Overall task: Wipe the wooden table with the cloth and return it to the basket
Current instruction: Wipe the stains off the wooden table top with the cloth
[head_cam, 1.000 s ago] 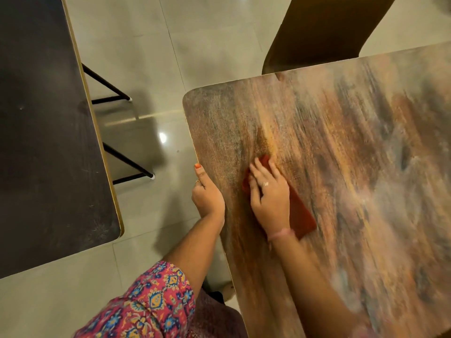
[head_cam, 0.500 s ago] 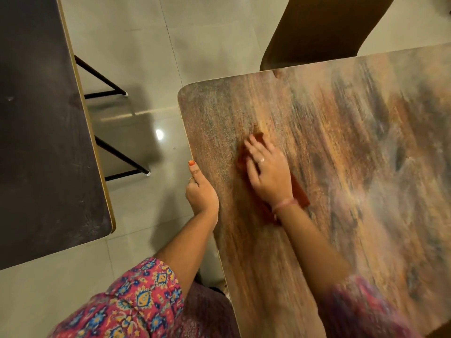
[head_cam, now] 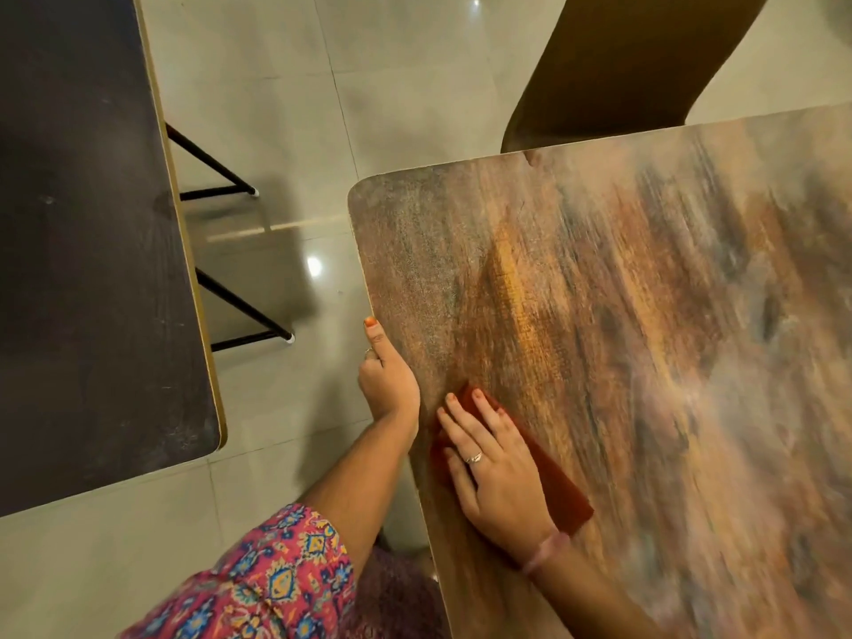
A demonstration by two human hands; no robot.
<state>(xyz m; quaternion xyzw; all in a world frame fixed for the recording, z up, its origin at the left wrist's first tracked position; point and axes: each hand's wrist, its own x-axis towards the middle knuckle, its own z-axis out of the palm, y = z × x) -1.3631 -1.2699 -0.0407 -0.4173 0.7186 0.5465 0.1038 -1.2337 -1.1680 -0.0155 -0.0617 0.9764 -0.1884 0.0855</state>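
The right hand [head_cam: 495,472] lies flat, palm down, fingers straight and slightly spread, pointing up and away from the body; a ring sits on one finger and a pale band circles the wrist. Its bare forearm runs back toward the lower right. The left hand [head_cam: 387,375] hangs just beside it, to its left, set on edge with the thumb stretched forward and the other fingers tucked out of sight beneath. That forearm slants down and back into a patterned pink sleeve [head_cam: 276,578] at the elbow. The two hands are close, nearly touching
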